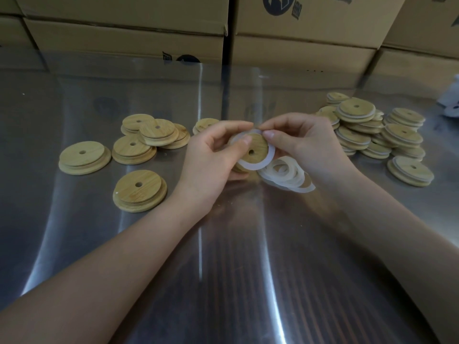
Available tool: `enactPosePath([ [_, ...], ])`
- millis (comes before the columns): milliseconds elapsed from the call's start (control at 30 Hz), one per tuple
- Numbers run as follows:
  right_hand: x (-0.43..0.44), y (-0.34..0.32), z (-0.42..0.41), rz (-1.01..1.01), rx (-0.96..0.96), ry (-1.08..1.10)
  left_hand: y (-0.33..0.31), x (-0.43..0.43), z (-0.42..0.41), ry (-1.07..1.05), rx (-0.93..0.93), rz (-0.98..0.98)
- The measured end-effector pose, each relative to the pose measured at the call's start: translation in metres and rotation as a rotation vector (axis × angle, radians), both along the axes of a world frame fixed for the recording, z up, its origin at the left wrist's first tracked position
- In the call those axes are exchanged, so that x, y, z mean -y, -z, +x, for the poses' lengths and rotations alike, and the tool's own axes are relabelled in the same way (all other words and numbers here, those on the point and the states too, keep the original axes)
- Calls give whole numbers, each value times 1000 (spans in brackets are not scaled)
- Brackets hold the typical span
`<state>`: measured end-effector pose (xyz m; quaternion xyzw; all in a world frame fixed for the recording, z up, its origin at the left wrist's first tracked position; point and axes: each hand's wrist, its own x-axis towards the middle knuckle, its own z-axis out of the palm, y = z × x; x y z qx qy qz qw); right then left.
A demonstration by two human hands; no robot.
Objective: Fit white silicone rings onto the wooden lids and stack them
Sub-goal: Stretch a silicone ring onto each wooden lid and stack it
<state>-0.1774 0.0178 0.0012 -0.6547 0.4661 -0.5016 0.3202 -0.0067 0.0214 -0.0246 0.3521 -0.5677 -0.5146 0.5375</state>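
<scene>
A round wooden lid [257,147] with a small centre hole is held above the steel table, a white silicone ring [253,165] lying loosely around its raised step. My left hand [213,155] grips the lid from the left, thumb on the ring's upper left. My right hand [305,142] pinches the ring's top edge with thumb and forefinger. A loose heap of white rings [288,175] lies on the table just below the lid. Bare lids [139,189] are scattered to the left. Lids with rings fitted [377,135] are piled at the right.
The steel tabletop [223,269] is shiny and reflective. Cardboard boxes [298,33] form a wall along the back edge. A white object [452,100] sits at the far right edge, partly out of view.
</scene>
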Motion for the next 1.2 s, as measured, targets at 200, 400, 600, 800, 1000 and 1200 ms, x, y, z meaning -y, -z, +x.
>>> enactPosePath([
  [200, -2, -3, 0, 1, 2, -45, -1, -1, 0, -25, 36, -21],
  [400, -1, 0, 1, 49, 59, -73, -5, 1, 0, -67, -35, 41],
  [600, 2, 2, 2, 73, 114, -74, -6, 4, 2, -64, -98, 110],
  [800, 4, 1, 0, 101, 112, -52, -7, 7, 3, -31, -201, 226],
  [1000, 4, 0, -1, 101, 99, -70, -7, 8, 4, -10, -280, 284],
  [1200, 3, 4, 2, 84, 121, -72, -8, 11, 7, 25, -303, 293],
])
